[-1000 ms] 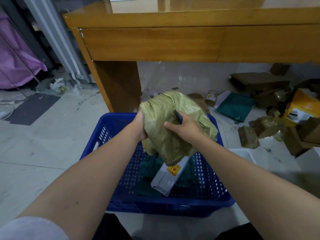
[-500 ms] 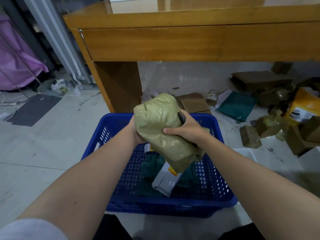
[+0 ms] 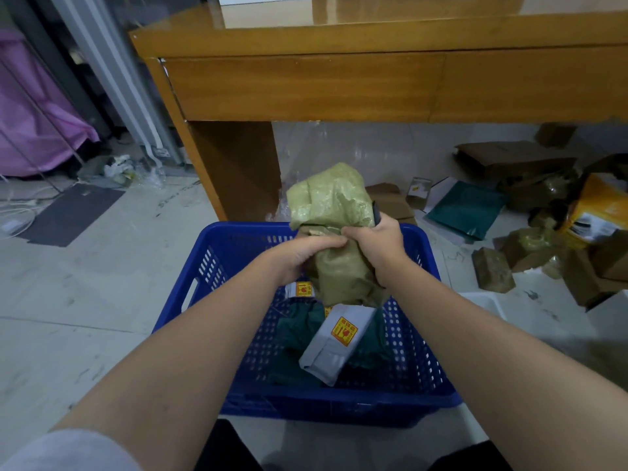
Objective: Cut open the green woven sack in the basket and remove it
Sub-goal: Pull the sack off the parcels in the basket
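Now the sack stands upright above the basket, left hand gripping its middle, right hand pinching its right side alongside a dark tool.

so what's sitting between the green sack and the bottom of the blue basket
In the head view, a grey parcel with a yellow sticker lies under the green sack, resting on dark green bags on the blue basket floor.
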Available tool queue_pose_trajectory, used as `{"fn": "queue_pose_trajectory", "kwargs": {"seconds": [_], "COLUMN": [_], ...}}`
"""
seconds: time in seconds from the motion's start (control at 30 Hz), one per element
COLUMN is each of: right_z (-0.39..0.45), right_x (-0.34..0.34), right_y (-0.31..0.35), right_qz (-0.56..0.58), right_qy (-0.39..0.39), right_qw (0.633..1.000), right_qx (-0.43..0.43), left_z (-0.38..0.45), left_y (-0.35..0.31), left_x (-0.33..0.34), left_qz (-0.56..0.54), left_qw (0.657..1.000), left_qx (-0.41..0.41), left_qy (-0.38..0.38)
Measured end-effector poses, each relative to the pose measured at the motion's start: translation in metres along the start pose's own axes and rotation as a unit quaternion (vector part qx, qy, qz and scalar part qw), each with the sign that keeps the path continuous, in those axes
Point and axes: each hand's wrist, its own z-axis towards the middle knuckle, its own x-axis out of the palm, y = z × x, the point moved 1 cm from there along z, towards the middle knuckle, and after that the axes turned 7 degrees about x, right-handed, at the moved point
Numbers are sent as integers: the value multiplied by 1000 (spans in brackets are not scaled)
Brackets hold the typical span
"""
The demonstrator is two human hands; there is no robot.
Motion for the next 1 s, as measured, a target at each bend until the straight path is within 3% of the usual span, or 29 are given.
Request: {"fn": "queue_pose_trajectory", "kwargs": {"seconds": [0.1, 0.2, 0.3, 0.4, 0.47, 0.57, 0.67, 0.83, 0.93, 1.0], "right_z": [-7, -11, -11, -7, -7, -11, -15, -7, -1, 1], "right_x": [-7, -18, -15, -13, -11, -11, -15, -13, -15, -19], "right_y": [9, 13, 13, 12, 13, 15, 17, 9, 11, 14], "right_qz": [77, 73, 58, 45, -23, -130, -122, -148, -148, -151], "right_qy": [69, 126, 124, 89, 85, 117, 168, 96, 63, 54], "right_qw": [992, 982, 984, 991, 994, 983, 975, 983, 986, 987], "right_qx": [68, 119, 118, 83, 66, 55, 80, 53, 35, 32], "left_z": [0, -2, -2, 0, 3, 6, 11, 19, 21, 20], "left_y": [3, 10, 17, 16, 13, 7, 2, 2, 2, 2], "left_x": [-3, -5, -5, -8, -9, -6, 1, 11, 4, -1], "left_qz": [-37, -46, -79, -98, -113, -158, -218, -256, -216, -172], "left_qw": [999, 998, 997, 993, 984, 967, 944, 932, 949, 969], "left_qx": [-16, -26, -14, 46, 85, 117, 120, 93, 58, 51], "left_qy": [4, 34, 18, -51, -108, -164, -216, -239, -222, -168]}}
